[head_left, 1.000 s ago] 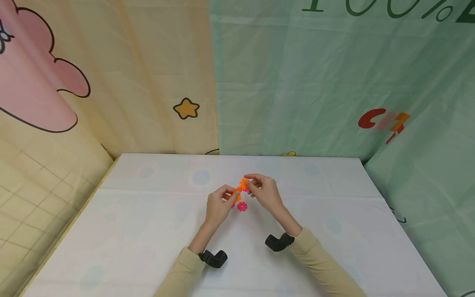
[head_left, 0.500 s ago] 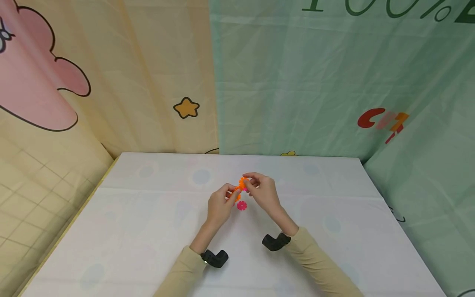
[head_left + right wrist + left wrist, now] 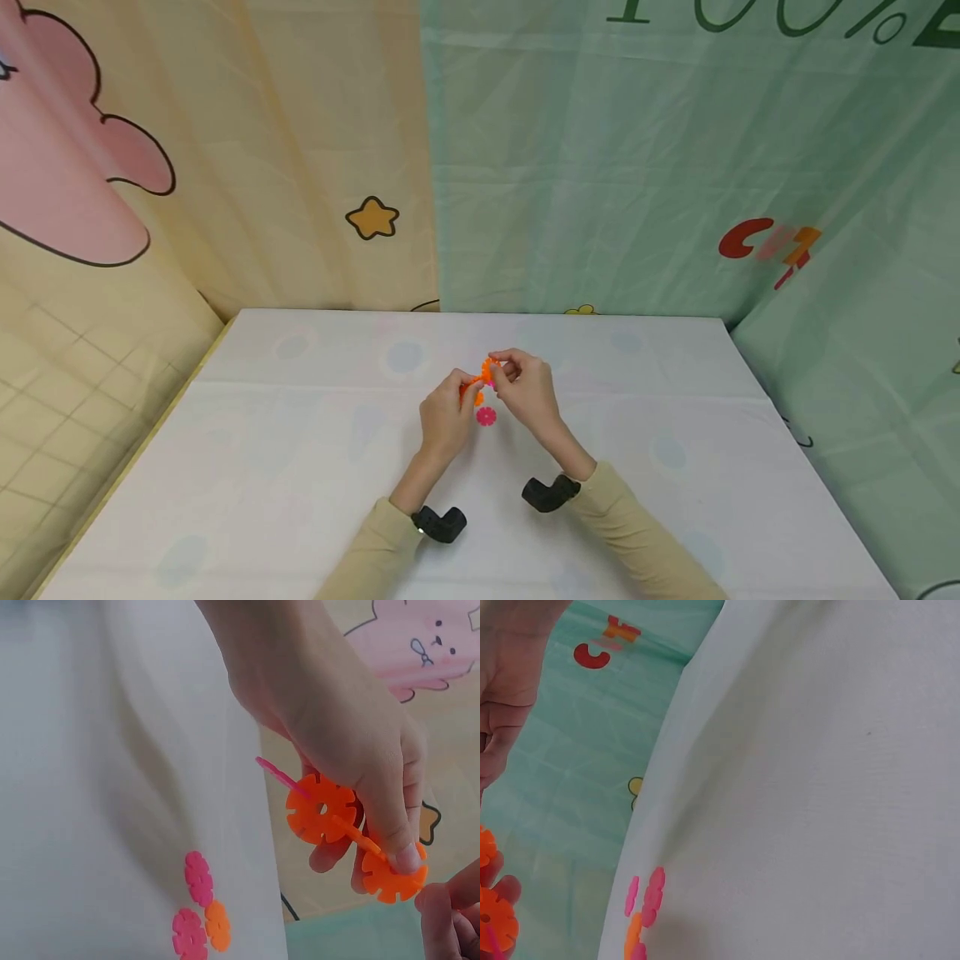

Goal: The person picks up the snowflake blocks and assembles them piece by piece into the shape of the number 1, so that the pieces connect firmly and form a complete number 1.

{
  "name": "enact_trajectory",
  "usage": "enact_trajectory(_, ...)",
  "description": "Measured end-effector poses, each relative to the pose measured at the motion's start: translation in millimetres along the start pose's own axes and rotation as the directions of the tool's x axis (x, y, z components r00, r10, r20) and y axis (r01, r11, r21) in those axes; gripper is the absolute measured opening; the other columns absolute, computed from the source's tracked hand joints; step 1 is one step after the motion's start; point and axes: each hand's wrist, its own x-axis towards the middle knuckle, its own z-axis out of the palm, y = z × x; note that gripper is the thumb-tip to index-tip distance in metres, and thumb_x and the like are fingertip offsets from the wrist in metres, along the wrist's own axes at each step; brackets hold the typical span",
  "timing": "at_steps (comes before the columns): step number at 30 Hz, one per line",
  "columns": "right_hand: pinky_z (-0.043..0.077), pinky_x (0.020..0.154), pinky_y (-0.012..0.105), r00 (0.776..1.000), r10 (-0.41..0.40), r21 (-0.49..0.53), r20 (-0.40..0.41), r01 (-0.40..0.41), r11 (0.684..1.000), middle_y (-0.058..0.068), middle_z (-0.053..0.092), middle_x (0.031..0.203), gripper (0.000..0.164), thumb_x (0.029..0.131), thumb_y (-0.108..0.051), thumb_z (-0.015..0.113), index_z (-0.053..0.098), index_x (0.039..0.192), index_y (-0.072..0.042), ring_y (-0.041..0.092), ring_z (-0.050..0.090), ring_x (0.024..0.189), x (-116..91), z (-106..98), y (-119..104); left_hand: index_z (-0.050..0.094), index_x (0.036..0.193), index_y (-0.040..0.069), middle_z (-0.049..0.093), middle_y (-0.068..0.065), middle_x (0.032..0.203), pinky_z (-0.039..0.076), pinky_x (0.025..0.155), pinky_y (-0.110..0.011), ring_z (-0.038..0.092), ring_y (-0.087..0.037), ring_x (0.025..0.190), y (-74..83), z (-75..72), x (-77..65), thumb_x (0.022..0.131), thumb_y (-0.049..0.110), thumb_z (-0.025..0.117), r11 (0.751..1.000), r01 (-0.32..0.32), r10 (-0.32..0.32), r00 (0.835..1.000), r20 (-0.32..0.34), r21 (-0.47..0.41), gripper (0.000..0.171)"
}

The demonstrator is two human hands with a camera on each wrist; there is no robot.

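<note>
In the head view my left hand and right hand meet over a small chain of notched interlocking building discs. The right wrist view shows the chain's pieces joined at the notches: a magenta disc seen edge-on, an orange disc, another orange piece edge-on, and an orange disc at the end. My left thumb presses on that end disc, fingers behind it. Fingertips of my right hand pinch at its edge. The left wrist view cuts off most of the chain.
Loose discs lie on the white-covered table below the hands: two pink ones and an orange one. Patterned cloth hangs behind the table and at its sides. Each wrist wears a black camera mount.
Both hands have drawn slightly closer together, keeping their pinch on the chain. My left hand has shifted a little rightward. The loose pink disc stays put; the head view has moved slightly.
</note>
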Motion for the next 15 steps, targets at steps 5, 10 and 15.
enact_trajectory(5,0.050,0.049,0.020,0.999,0.042,0.043,0.007,-0.043,0.998,0.011,0.063,0.064,0.014,0.087,-0.003,0.066,0.071,0.099,0.002,0.010,0.057,0.048,-0.2,1.5,1.8,0.062,0.087,0.002,0.060,-0.004,0.061,0.032,0.047,-0.014,0.046,-0.009,0.048,0.2,1.9,-0.2,0.088,0.017,0.069,1.000,-0.007,0.008,1.000,-0.014,0.010,0.016)
enact_trajectory(10,0.050,0.048,0.020,0.997,0.079,0.065,0.022,-0.080,0.995,0.011,0.063,0.063,0.014,0.086,-0.001,0.065,0.071,0.099,0.001,0.012,0.057,0.047,-0.1,-0.1,0.2,0.061,0.085,0.002,0.059,-0.005,0.061,0.032,0.047,-0.015,0.047,-0.009,0.048,3.0,1.1,0.1,0.088,0.017,0.068,1.000,-0.008,0.008,1.000,-0.012,0.026,0.017)
enact_trajectory(15,0.050,0.047,0.021,0.994,0.092,0.065,0.049,-0.096,0.993,0.011,0.062,0.063,0.014,0.086,0.000,0.064,0.071,0.099,0.001,0.016,0.058,0.048,2.9,-3.5,-3.2,0.060,0.083,0.003,0.059,-0.004,0.060,0.031,0.046,-0.015,0.048,-0.010,0.048,5.5,0.1,1.9,0.088,0.016,0.068,0.998,-0.029,0.030,0.999,-0.023,0.053,0.016)
